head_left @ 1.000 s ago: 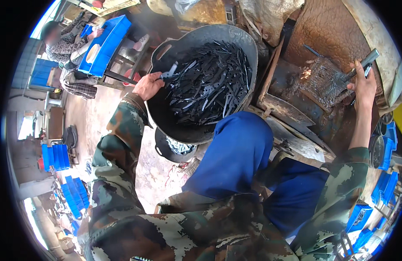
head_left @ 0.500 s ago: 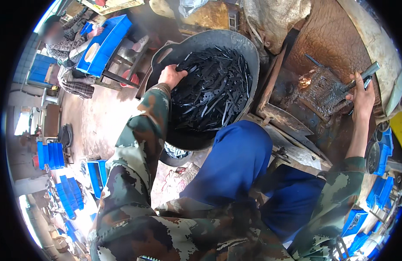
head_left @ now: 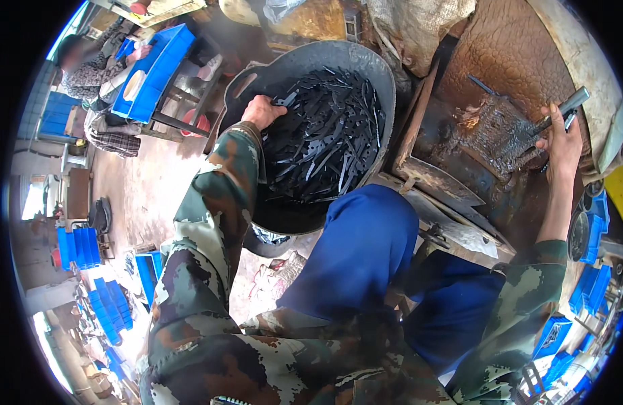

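At the left rim of a large black tub (head_left: 387, 74), my left hand (head_left: 261, 112) is closed, its thumb and fingers pinched at a flat dark metal strip (head_left: 285, 100). Beneath it lies a heap of thin black metal strips (head_left: 332, 138). Over on the right, my right hand (head_left: 562, 145) wraps around a grey metal tube handle (head_left: 573, 102). The handle runs down to a wet, rough brown block (head_left: 497, 138) in a rusty trough. A small orange glow shows at the block's left side. Part of the right-hand grip is hidden behind the fingers.
The trough's rusty edge (head_left: 414, 128) stands right of the tub. My blue-trousered knee (head_left: 372, 236) is close below the tub. A person (head_left: 89, 77) sits at a blue bin (head_left: 155, 74) at upper left. Several blue bins stand at both sides.
My left hand has turned slightly, and a grey strip now shows at its fingertips. The right hand stays on the handle. The orange glow is smaller, and the whole view has shifted slightly.
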The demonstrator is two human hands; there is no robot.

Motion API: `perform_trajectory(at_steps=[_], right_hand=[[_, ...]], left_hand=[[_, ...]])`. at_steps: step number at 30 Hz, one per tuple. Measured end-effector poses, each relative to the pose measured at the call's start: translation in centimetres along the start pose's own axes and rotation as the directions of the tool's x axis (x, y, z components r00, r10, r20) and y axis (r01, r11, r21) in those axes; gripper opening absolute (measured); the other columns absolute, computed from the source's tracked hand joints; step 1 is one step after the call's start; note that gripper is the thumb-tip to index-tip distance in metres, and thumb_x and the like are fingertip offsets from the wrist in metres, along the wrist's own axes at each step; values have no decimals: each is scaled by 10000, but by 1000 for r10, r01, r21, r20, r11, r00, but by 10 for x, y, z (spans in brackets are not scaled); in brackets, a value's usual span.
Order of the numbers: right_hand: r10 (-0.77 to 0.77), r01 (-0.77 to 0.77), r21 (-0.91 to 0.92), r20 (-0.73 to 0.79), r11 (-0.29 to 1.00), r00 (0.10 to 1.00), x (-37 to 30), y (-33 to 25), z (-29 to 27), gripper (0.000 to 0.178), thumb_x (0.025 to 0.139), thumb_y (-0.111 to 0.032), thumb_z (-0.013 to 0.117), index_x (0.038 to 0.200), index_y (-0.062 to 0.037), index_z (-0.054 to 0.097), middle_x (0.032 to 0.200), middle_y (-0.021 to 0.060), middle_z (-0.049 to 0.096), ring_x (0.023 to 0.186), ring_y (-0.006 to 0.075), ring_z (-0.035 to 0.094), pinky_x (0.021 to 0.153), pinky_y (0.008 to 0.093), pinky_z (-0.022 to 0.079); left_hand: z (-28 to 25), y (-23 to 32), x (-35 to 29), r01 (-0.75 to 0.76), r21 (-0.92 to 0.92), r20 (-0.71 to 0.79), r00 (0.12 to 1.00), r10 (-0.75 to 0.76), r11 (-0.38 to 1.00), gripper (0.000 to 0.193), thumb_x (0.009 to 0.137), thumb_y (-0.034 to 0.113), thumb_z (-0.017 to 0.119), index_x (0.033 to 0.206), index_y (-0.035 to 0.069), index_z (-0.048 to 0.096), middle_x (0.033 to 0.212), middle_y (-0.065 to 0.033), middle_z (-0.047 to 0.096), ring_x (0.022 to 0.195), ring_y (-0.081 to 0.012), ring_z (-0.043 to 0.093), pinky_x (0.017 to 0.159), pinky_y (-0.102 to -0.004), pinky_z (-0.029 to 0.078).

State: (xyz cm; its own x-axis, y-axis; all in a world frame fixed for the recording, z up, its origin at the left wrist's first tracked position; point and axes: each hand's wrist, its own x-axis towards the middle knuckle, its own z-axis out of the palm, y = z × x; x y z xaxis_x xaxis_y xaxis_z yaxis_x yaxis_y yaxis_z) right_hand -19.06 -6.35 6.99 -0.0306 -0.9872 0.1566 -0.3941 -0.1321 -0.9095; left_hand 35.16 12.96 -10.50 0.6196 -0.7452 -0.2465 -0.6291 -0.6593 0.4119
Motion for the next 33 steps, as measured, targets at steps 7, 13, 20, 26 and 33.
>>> perform_trajectory(at_steps=[7,13,20,26,33], right_hand=[[-11,12,9,-8,1000,1000,-1,1,0,324,959,-326,659,1103,-41,609,947,21,680,580,32,429,468,214,470],[-17,16,-45,-17,999,1000,2,3,-2,335,957,-331,653,1128,-45,613,1000,28,699,598,47,472,482,221,485],[-41,41,-40,-8,998,999,2,5,-1,377,957,-354,643,1157,-35,625,1017,27,709,593,52,503,491,221,491],[-10,7,-94,-27,996,1000,3,5,-2,389,949,-372,652,1176,-58,630,1011,6,708,565,55,502,478,224,482],[-13,12,-39,-36,999,999,5,8,0,392,945,-387,654,1164,-62,639,996,-12,706,493,63,482,475,223,472]], left_hand=[[-13,13,-10,-103,168,66,993,93,980,572,736,322,801,1198,13,668,1149,-212,684,1123,-346,639,966,-394,485],[-21,18,-11,-187,274,148,977,151,943,576,739,338,795,1214,38,666,1169,-204,678,1132,-346,632,972,-406,484],[-19,31,-14,-155,400,182,979,87,904,571,733,375,800,1208,81,682,1190,-168,680,1147,-323,631,986,-401,485],[-33,17,-15,-320,356,244,939,243,878,502,739,365,738,1113,32,704,1086,-212,694,1065,-348,654,920,-416,512],[-69,2,-27,-552,128,147,832,535,824,398,783,310,695,968,-42,663,883,-260,667,902,-411,650,797,-463,499]])
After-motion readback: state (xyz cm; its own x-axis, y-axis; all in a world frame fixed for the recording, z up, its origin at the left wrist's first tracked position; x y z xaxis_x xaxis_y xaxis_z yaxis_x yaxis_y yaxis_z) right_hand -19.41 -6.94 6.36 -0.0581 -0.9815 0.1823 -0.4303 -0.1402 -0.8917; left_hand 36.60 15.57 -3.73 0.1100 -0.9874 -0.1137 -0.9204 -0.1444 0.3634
